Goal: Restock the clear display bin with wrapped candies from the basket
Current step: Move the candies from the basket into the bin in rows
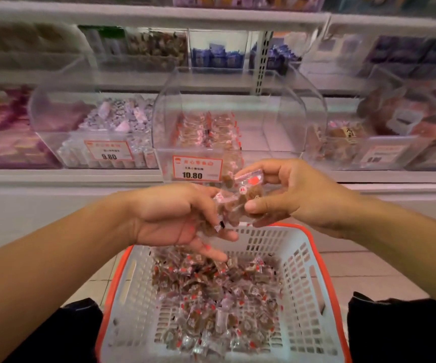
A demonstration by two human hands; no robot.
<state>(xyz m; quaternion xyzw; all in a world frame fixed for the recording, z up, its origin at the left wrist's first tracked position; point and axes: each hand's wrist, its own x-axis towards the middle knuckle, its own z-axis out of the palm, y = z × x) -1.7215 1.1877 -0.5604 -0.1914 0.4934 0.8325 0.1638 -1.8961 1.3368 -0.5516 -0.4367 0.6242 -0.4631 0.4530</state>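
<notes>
Shop shelves hold rows of blurred bins; the clear display bin (227, 121), opening toward the viewer, carries a 10.80 price label (197, 168). Above the white basket (313, 297), left hand (175, 218) and right hand (298, 195) meet, both pinching wrapped candies (237, 197), their number and long axis unclear. Many more candies lie in the basket, too many to count.

White shop shelves (67, 176) carry rows of clear snack bins with price tags (109, 151) above a pale tiled floor (368, 271).
</notes>
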